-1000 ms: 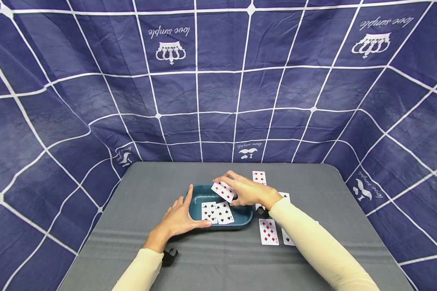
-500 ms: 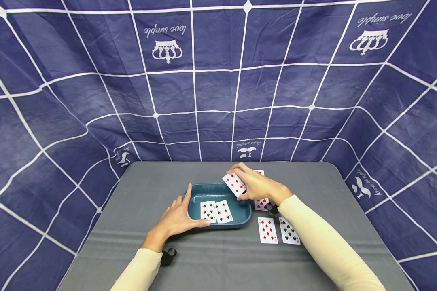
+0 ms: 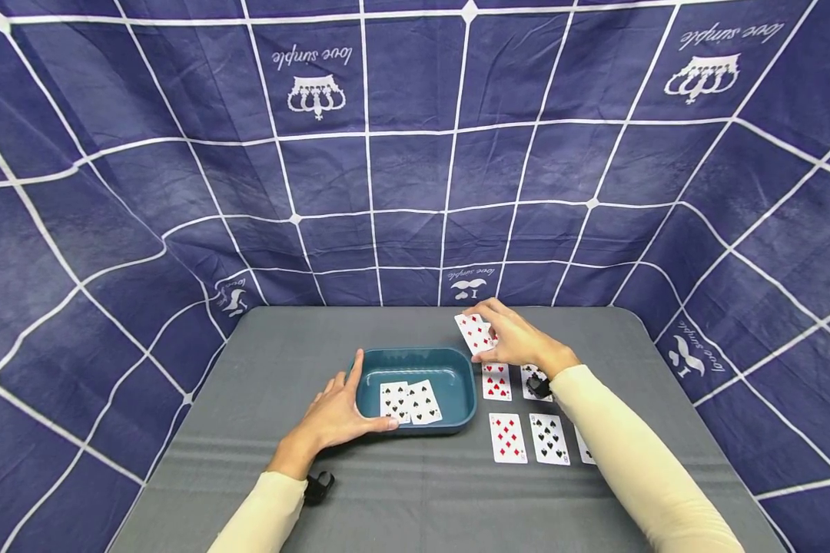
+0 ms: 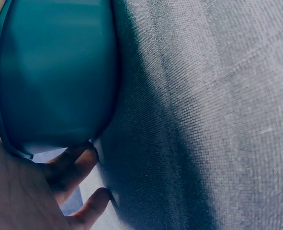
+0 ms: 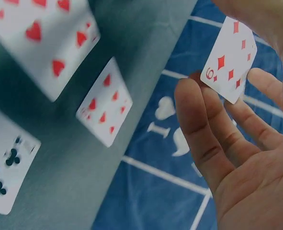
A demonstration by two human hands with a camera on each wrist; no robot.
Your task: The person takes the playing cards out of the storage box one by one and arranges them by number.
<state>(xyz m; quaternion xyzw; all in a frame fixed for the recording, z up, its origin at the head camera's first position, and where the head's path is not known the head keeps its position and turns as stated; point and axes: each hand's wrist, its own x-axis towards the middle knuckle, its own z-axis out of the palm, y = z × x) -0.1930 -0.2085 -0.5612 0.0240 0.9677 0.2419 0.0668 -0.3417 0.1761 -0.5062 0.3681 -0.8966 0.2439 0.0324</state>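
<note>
A six of diamonds (image 3: 474,333) is pinched between the thumb and fingers of my right hand (image 3: 520,339). That hand is past the far right corner of the teal tray (image 3: 453,376), above the table cards. My left hand (image 3: 332,418) holds the tray's left end, thumb over the near rim and index finger along the far left corner. Inside the tray lie two spade cards, the left one (image 3: 393,395) beside the slanted right one (image 3: 425,403). Under my right hand are a heart card (image 3: 496,382) and, in the right wrist view, a smaller-looking heart card (image 5: 104,105).
On the grey table (image 3: 415,491), a diamond card (image 3: 508,438) and a spade card (image 3: 549,439) lie nearest the front. My right sleeve partly covers another card (image 3: 585,448). A club card (image 5: 5,165) shows in the right wrist view. A blue cloth (image 3: 415,177) hangs behind.
My right hand has moved away from over the tray, to the right and farther back, with the six of diamonds. The left hand and the tray stay in place.
</note>
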